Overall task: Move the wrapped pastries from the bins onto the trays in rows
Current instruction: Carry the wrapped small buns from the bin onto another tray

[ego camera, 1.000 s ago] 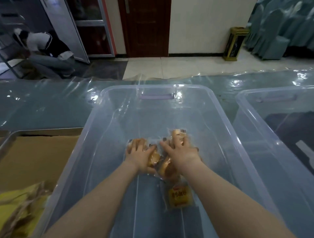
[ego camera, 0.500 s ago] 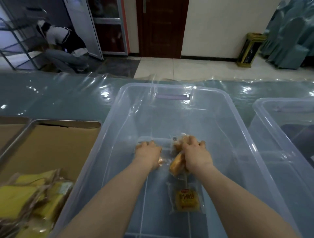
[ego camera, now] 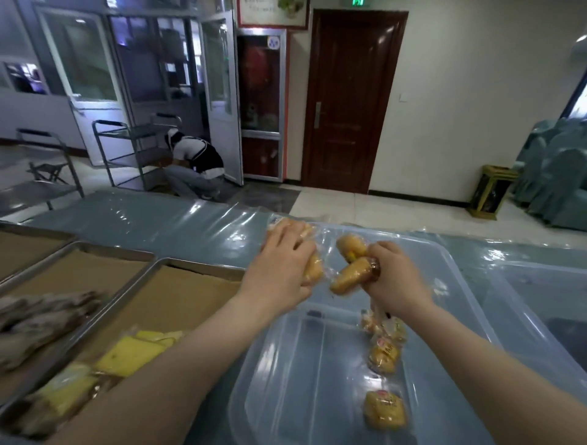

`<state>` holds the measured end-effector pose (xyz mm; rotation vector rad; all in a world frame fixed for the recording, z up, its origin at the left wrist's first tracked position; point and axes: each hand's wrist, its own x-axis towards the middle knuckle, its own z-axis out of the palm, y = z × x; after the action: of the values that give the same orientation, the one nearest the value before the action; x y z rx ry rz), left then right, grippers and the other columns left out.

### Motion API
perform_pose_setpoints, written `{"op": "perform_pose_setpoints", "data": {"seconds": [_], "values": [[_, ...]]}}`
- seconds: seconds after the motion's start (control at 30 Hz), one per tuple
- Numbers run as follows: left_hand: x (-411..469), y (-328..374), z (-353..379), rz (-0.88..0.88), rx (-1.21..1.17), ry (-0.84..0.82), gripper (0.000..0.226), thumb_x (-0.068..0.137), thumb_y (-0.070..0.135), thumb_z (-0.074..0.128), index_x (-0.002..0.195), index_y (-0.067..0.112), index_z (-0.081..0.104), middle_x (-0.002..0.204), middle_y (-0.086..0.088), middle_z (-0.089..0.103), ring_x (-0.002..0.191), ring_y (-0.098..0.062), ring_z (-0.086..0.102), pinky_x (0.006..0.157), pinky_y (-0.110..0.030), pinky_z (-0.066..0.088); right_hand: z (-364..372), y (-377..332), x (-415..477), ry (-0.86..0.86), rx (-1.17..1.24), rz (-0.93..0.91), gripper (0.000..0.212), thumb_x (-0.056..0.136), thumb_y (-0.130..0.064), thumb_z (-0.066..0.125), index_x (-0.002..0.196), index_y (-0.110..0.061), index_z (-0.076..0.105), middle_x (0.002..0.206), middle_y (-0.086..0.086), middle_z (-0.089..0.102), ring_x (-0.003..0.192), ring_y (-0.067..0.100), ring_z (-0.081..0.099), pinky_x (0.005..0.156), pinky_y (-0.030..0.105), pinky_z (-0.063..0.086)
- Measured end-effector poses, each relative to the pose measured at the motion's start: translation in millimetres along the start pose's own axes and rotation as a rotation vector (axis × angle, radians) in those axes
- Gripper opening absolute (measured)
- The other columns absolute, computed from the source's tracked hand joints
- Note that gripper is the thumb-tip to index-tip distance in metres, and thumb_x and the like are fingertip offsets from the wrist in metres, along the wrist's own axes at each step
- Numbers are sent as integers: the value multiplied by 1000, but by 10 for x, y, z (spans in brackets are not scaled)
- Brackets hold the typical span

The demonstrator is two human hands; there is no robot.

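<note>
Both hands were up over the clear bin point(ego camera: 470, 295), each full. The left hand point(ego camera: 279, 273) was clamped over a bundle of wrapped pastries point(ego camera: 313, 270), fingers curled round the crinkled film. The right hand point(ego camera: 395, 282) was fisted on the wrapper ends of two more golden pastries point(ego camera: 351, 273), which stuck out towards the left hand, and a short string of packets point(ego camera: 382, 336) dangled beneath that fist into the bin. Down on the bin floor lay one last wrapped pastry point(ego camera: 384, 413), its red label too blurred to read.

To the left, the near tray point(ego camera: 158, 263), lined with brown paper, held yellow wrapped cakes point(ego camera: 127, 352) at its front end. The far tray point(ego camera: 28, 276) carried a blurred heap of greyish packets point(ego camera: 38, 317). A second clear bin point(ego camera: 546, 301) sat just right of the first; its contents could not be made out. Everything stood on a table under shiny plastic sheeting point(ego camera: 178, 222). On the wall above the brown door point(ego camera: 349, 104), a green exit sign point(ego camera: 358, 2) glowed, its writing illegible.
</note>
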<state>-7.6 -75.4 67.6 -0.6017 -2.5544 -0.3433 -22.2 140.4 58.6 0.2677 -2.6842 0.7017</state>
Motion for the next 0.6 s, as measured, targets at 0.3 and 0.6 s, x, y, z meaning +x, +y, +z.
{"op": "perform_pose_setpoints", "data": {"seconds": [0.3, 0.6], "values": [[-1307, -1207, -1298, -239, -68, 206, 58, 68, 33, 78, 120, 22, 54, 150, -1, 30, 141, -21, 19, 113, -39, 21, 486, -2084, -3, 2, 156, -319, 27, 72, -18, 73, 97, -22, 61, 116, -9, 47, 89, 10, 51, 77, 29, 45], [-3113, -2890, -2362, -552, 38, 168, 67, 68, 46, 69, 128, 26, 50, 152, 6, 26, 138, -16, 25, 109, -35, 25, 2032, -4415, -367, -284, 414, -386, 17, 70, -15, 69, 74, -28, 57, 84, -17, 51, 71, 3, 49, 54, 12, 31]]}}
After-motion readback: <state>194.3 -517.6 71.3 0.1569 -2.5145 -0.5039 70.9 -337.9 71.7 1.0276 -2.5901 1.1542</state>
